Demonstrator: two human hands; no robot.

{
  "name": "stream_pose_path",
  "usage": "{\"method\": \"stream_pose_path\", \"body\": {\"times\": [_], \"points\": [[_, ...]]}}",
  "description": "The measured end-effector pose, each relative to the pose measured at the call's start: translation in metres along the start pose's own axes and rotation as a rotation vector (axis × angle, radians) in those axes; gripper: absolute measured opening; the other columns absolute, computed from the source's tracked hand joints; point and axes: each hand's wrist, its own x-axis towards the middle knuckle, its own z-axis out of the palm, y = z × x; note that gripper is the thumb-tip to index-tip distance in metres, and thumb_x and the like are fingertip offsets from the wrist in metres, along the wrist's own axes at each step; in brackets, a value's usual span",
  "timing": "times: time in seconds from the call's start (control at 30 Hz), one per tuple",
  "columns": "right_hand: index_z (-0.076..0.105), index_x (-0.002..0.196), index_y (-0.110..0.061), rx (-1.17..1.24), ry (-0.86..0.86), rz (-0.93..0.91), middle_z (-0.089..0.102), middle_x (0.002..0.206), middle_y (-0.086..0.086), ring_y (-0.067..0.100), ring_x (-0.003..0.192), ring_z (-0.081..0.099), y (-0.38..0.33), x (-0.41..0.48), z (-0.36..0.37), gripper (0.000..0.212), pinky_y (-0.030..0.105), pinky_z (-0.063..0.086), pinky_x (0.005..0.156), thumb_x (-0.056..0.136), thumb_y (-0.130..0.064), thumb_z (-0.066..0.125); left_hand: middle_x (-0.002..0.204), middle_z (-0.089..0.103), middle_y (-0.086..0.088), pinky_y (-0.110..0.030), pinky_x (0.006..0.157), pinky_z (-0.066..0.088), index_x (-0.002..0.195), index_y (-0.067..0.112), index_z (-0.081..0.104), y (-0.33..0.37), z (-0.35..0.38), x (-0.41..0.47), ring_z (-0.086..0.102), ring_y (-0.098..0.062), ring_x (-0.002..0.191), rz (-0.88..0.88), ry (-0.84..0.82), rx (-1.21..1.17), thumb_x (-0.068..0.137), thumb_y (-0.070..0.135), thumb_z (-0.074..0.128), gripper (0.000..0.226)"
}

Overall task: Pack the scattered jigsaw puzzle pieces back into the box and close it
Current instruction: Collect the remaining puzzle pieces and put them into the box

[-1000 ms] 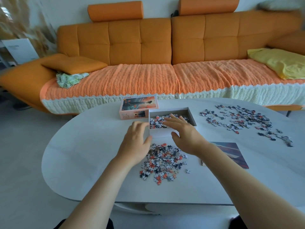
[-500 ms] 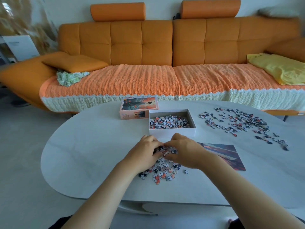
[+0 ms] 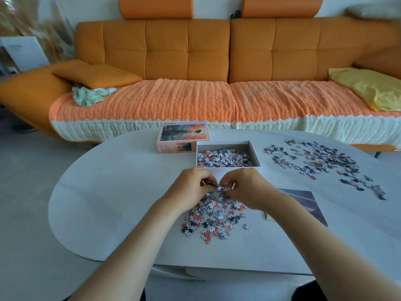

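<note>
The left hand (image 3: pixel 191 185) and right hand (image 3: pixel 245 187) are curled together, fingertips meeting at the far edge of the near pile (image 3: pixel 213 216), pinching up a small clump of pieces. To do this well, cup both palms under the clump, squeeze lightly and lift it straight over the wall of the box (image 3: pixel 227 170), just beyond the knuckles. Both forearms reach in from below, wrists bent down. A second scatter (image 3: pixel 321 161) lies well right on the desk (image 3: pixel 121 192); the lid (image 3: pixel 182 137) sits beside the box.
</note>
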Motion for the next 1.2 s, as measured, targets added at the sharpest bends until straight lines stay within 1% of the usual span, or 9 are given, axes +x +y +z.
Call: {"method": "stream_pose_path", "body": {"times": [0.17, 0.33, 0.43, 0.53, 0.63, 0.8, 0.93, 1.07, 1.2], "points": [[0.073, 0.097, -0.025, 0.117, 0.172, 0.022, 0.065, 0.078, -0.011, 0.010, 0.070, 0.063, 0.004, 0.016, -0.020, 0.016, 0.019, 0.052, 0.066, 0.082, -0.019, 0.073, 0.079, 0.065, 0.018, -0.004, 0.061, 0.040, 0.091, 0.024, 0.074, 0.011, -0.013, 0.022, 0.057, 0.010, 0.070, 0.001, 0.089, -0.114, 0.085, 0.012, 0.072, 0.013], [0.073, 0.105, -0.023, 0.123, 0.432, 0.016, 0.066, 0.081, -0.009, 0.003, 0.069, 0.056, 0.013, 0.042, -0.021, 0.021, 0.002, 0.037, 0.058, 0.085, -0.018, 0.069, 0.081, 0.064, 0.014, -0.011, 0.064, 0.039, 0.097, 0.021, 0.075, 0.013, -0.014, 0.055, 0.055, 0.004, 0.073, 0.055, 0.236, -0.056, 0.088, 0.012, 0.069, 0.015], [0.066, 0.121, -0.031, 0.012, 0.354, 0.013, 0.067, 0.097, -0.006, 0.010, 0.081, 0.057, 0.021, 0.051, -0.014, 0.031, 0.015, 0.043, 0.063, 0.092, -0.023, 0.060, 0.095, 0.064, 0.005, -0.016, 0.070, 0.042, 0.106, 0.020, 0.074, 0.008, -0.005, 0.069, 0.057, -0.009, 0.084, 0.099, 0.210, 0.042, 0.093, 0.009, 0.060, 0.023], [0.060, 0.128, -0.028, -0.059, 0.303, -0.013, 0.060, 0.119, 0.002, 0.023, 0.110, 0.053, 0.028, 0.053, -0.007, 0.035, 0.035, 0.048, 0.088, 0.095, -0.019, 0.054, 0.117, 0.060, -0.003, -0.039, 0.092, 0.043, 0.126, 0.025, 0.062, -0.002, 0.003, 0.076, 0.052, -0.026, 0.108, 0.082, 0.091, 0.314, 0.099, 0.016, 0.044, 0.034], [0.067, 0.120, -0.023, -0.089, 0.362, -0.031, 0.063, 0.116, 0.001, 0.022, 0.107, 0.055, 0.030, 0.052, -0.008, 0.029, 0.033, 0.046, 0.089, 0.095, -0.017, 0.053, 0.137, 0.048, -0.003, -0.045, 0.105, 0.030, 0.143, 0.021, 0.045, -0.007, 0.003, 0.076, 0.038, -0.028, 0.128, 0.014, 0.049, 0.410, 0.101, 0.020, 0.037, 0.043], [0.068, 0.118, -0.026, -0.141, 0.199, -0.156, 0.065, 0.122, -0.006, 0.018, 0.113, 0.057, 0.028, 0.043, -0.004, 0.030, 0.038, 0.045, 0.096, 0.097, -0.033, 0.047, 0.126, 0.055, 0.004, -0.036, 0.097, 0.043, 0.127, 0.021, 0.061, -0.010, -0.005, 0.063, 0.056, -0.018, 0.106, 0.087, 0.067, 0.251, 0.099, 0.023, 0.048, 0.031], [0.056, 0.133, -0.030, -0.244, 0.088, -0.078, 0.045, 0.146, -0.011, 0.010, 0.136, 0.038, 0.032, 0.039, 0.000, 0.040, 0.040, 0.028, 0.112, 0.099, -0.042, 0.039, 0.129, 0.061, 0.006, -0.037, 0.106, 0.037, 0.125, 0.021, 0.064, -0.012, -0.004, 0.051, 0.053, -0.018, 0.118, 0.145, -0.029, 0.345, 0.100, 0.030, 0.047, 0.032], [0.069, 0.117, -0.022, -0.122, 0.296, -0.230, 0.060, 0.132, -0.002, 0.018, 0.122, 0.054, 0.031, 0.033, -0.007, 0.028, 0.038, 0.044, 0.102, 0.094, -0.018, 0.055, 0.142, 0.051, 0.009, -0.035, 0.111, 0.031, 0.134, 0.021, 0.057, -0.014, -0.007, 0.042, 0.046, -0.016, 0.128, 0.195, 0.096, 0.274, 0.097, 0.022, 0.052, 0.037], [0.073, 0.105, -0.024, -0.076, 0.276, -0.278, 0.064, 0.099, -0.010, -0.003, 0.077, 0.055, 0.018, 0.019, -0.016, 0.024, 0.015, 0.043, 0.074, 0.091, -0.011, 0.058, 0.109, 0.061, 0.011, -0.034, 0.088, 0.049, 0.109, 0.021, 0.068, -0.010, -0.013, 0.025, 0.058, -0.012, 0.099, 0.286, 0.256, 0.216, 0.091, 0.013, 0.059, 0.022]]}}
